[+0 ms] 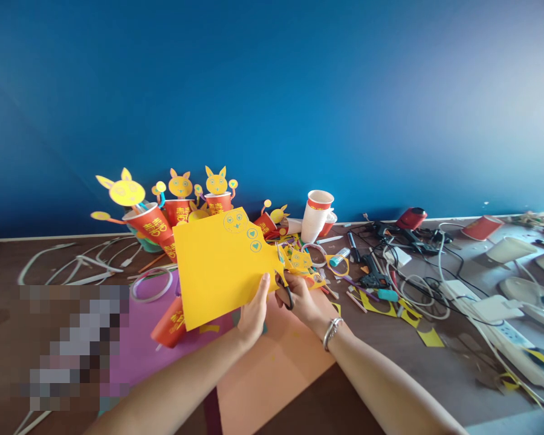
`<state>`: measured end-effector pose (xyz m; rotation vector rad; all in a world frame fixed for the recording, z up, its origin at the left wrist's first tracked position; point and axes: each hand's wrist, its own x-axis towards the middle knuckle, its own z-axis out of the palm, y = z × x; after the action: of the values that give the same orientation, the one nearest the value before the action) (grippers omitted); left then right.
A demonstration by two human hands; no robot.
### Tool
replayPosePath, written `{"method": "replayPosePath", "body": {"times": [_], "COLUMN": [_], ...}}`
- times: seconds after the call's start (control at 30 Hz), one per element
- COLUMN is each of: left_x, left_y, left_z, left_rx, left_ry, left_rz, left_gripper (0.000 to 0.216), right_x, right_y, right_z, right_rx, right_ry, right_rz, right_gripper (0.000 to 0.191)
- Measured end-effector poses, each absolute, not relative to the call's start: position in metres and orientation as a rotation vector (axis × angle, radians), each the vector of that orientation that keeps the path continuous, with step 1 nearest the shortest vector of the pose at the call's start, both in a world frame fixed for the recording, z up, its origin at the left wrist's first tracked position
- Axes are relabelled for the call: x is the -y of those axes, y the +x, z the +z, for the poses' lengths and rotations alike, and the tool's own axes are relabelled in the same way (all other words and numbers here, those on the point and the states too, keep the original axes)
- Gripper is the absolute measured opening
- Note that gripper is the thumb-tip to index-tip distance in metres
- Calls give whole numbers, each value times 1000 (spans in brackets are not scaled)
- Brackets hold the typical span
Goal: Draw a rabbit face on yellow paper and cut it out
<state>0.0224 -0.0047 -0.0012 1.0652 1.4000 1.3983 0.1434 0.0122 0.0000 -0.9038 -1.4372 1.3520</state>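
Note:
A sheet of yellow paper [222, 272] is raised above the table, gripped near its lower right edge by my left hand [254, 311], thumb on top. A face and two small heart circles are drawn along its upper right part, and its right edge is cut ragged. My right hand [299, 296] is closed around dark-handled scissors [289, 297] at that edge; their blades are largely hidden. Beneath my hands lie an orange sheet [272, 374] and a purple sheet [140, 338]. A red paper cup [170, 323] lies on its side on the purple one.
Red cups with yellow animal faces [127, 192] stand at the back left. A white cup stack [316, 217] stands behind my hands. To the right lie glue guns [374, 272], yellow scraps [430, 337], cables and a power strip [498, 326]. White cables [84, 266] cover the left.

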Motion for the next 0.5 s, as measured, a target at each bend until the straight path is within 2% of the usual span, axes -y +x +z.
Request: {"method": "replayPosePath", "body": {"times": [0.5], "left_x": [5], "left_y": [20], "left_z": [1], "left_rx": [-1427], "left_ry": [980], "left_rz": [1332], "left_gripper": [36], "right_x": [-14], "right_y": [146], "right_z": [-3], "right_rx": [1446], "right_ry": [-961], "right_rz": [1330], "right_gripper": [24]}}
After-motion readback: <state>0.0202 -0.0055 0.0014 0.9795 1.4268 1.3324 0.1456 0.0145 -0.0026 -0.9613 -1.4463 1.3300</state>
